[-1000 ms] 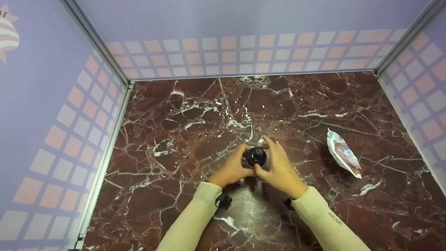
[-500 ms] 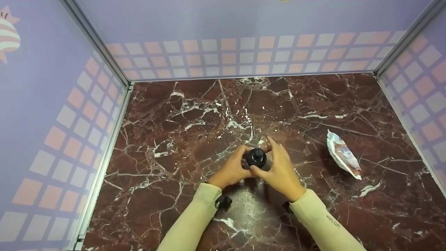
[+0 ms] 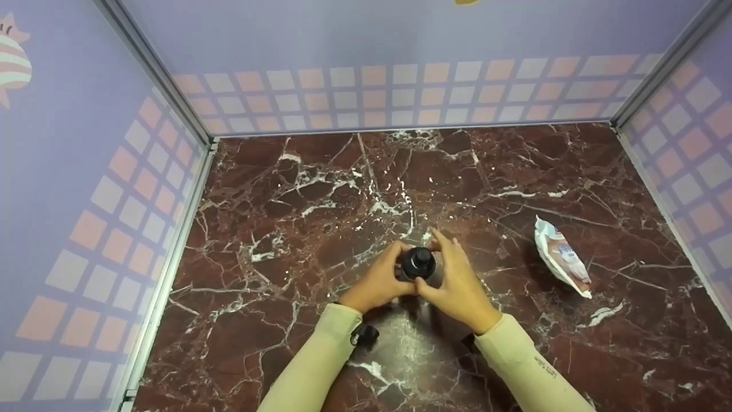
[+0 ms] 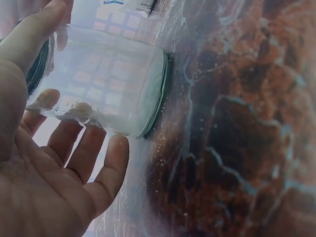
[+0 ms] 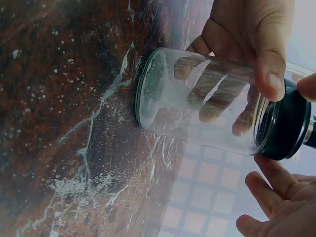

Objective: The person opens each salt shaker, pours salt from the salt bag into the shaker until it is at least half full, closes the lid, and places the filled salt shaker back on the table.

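In the head view, a clear glass cylindrical jar with a black lid [image 3: 418, 263] is upright over a dark red marble-patterned table [image 3: 240, 355], between 4 and 5 o'clock from the view's middle. A narrower black stub [image 3: 423, 255] tops the lid. From the jar, the left hand [image 3: 377, 278] is at 8 o'clock and the right hand [image 3: 459, 289] at 4, both gripping it. At 3 o'clock, well apart, lies a white-and-brown plastic packet [image 3: 563, 257].

In the left wrist view, the jar sits at 10 o'clock, its glass transparent and smooth, the base rim thick and greenish; the left hand's thumb and fingers curl round it.

In the right wrist view, whitish residue [image 5: 160, 89] clouds the jar's base end. The left hand holds the glass; the right hand's fingers touch the lid, at 3 o'clock. Loose white specks [image 5: 74, 185] dot the table at 8 o'clock.
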The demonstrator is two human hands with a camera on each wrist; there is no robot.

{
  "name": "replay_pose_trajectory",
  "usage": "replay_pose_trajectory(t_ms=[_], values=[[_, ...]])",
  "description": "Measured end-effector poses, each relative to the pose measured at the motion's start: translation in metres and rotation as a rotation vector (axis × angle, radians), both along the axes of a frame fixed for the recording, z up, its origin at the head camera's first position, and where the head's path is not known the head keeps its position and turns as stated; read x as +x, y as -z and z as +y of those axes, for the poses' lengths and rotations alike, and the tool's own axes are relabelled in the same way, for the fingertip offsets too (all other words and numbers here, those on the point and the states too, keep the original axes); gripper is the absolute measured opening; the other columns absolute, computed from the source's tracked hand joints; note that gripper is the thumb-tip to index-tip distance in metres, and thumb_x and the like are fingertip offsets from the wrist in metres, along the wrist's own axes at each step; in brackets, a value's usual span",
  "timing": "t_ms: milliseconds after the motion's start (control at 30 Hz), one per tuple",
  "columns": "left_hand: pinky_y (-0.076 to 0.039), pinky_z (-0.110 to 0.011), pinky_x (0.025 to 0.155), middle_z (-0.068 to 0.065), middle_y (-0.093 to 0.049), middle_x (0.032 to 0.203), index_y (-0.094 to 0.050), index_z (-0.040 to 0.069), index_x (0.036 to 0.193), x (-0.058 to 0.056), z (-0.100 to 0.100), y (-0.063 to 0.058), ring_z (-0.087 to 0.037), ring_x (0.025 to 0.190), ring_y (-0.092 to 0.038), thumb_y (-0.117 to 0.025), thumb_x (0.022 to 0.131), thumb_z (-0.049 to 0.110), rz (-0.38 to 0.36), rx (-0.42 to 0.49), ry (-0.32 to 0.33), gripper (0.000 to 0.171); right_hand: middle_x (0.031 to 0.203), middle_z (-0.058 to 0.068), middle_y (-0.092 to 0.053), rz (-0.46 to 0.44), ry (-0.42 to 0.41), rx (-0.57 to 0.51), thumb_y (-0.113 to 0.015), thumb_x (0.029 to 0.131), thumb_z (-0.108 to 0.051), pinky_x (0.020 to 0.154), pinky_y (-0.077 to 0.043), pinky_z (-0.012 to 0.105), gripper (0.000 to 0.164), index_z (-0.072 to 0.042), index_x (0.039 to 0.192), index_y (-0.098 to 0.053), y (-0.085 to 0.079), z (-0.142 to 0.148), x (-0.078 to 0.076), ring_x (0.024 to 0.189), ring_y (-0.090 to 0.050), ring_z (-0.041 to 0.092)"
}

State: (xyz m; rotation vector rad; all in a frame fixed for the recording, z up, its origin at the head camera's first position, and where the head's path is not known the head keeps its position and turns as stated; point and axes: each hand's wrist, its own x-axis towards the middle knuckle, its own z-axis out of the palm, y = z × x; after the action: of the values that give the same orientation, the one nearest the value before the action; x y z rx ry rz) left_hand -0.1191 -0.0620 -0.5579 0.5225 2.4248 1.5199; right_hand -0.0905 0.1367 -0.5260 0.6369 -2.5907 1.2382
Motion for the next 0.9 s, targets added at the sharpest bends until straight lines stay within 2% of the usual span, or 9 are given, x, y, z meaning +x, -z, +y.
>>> replay_pose_trajectory(t_ms=[133, 300, 400, 567, 733, 900], values=[[-0.046, -0.047, 0.11, -0.002, -0.061, 0.132, -0.052, 0.021, 0.127, 0.0009, -0.0013, 0.0011, -0.023, 0.123, -0.059, -0.093, 0.075, 0.028, -0.016, 0.006, 0.01, 0.067, 0.135, 0.021, -0.061, -0.001, -0.004, -0.009, -0.086, 0.077, -0.023, 0.127, -0.011, 0.055, 0.103, 0.005, 0.158, -0.029, 0.0035, 0.0002, 0.0003, 0.131, -0.055, 0.039], [-0.048, -0.045, 0.108, -0.002, -0.06, 0.132, -0.051, 0.02, 0.126, 0.0002, -0.0022, 0.0021, -0.023, 0.122, -0.059, -0.093, 0.074, 0.037, -0.01, 0.021, 0.017, 0.069, 0.131, 0.019, -0.061, 0.016, 0.028, -0.016, -0.09, 0.077, -0.031, 0.126, -0.014, 0.058, 0.105, 0.008, 0.155, -0.032, 0.004, -0.0016, 0.0002, 0.128, -0.053, 0.038], [-0.049, -0.043, 0.108, -0.001, -0.06, 0.132, -0.051, 0.02, 0.126, -0.0005, -0.0014, 0.002, -0.021, 0.122, -0.06, -0.093, 0.074, 0.033, -0.014, 0.021, 0.017, 0.067, 0.127, 0.018, -0.062, 0.024, 0.039, -0.017, -0.091, 0.077, -0.028, 0.126, -0.016, 0.056, 0.104, 0.007, 0.155, -0.033, 0.0027, -0.0018, -0.0005, 0.127, -0.053, 0.036], [-0.047, -0.042, 0.11, 0.001, -0.06, 0.132, -0.052, 0.022, 0.125, -0.0002, 0.0001, 0.0027, -0.02, 0.123, -0.059, -0.093, 0.074, 0.023, -0.025, 0.018, 0.007, 0.066, 0.125, 0.019, -0.064, 0.033, 0.018, -0.03, -0.09, 0.077, -0.02, 0.127, -0.013, 0.055, 0.101, 0.006, 0.155, -0.033, 0.0024, -0.0006, -0.0016, 0.124, -0.056, 0.04], [-0.045, -0.043, 0.111, -0.001, -0.061, 0.131, -0.053, 0.019, 0.125, -0.0002, 0.0003, 0.0027, -0.021, 0.123, -0.058, -0.093, 0.073, 0.025, 0.0, 0.027, 0.004, 0.066, 0.13, 0.022, -0.063, 0.047, -0.018, -0.037, -0.087, 0.077, -0.016, 0.128, -0.012, 0.053, 0.098, 0.008, 0.155, -0.032, 0.0035, 0.001, -0.0019, 0.126, -0.056, 0.042], [-0.043, -0.045, 0.112, 0.0, -0.06, 0.133, -0.053, 0.02, 0.126, -0.0008, 0.0009, 0.0034, -0.021, 0.125, -0.058, -0.093, 0.073, 0.026, -0.005, 0.033, 0.005, 0.067, 0.134, 0.02, -0.061, 0.046, -0.035, -0.046, -0.084, 0.077, -0.012, 0.127, -0.013, 0.053, 0.096, 0.005, 0.156, -0.032, 0.0045, 0.0019, -0.0023, 0.131, -0.054, 0.036]])
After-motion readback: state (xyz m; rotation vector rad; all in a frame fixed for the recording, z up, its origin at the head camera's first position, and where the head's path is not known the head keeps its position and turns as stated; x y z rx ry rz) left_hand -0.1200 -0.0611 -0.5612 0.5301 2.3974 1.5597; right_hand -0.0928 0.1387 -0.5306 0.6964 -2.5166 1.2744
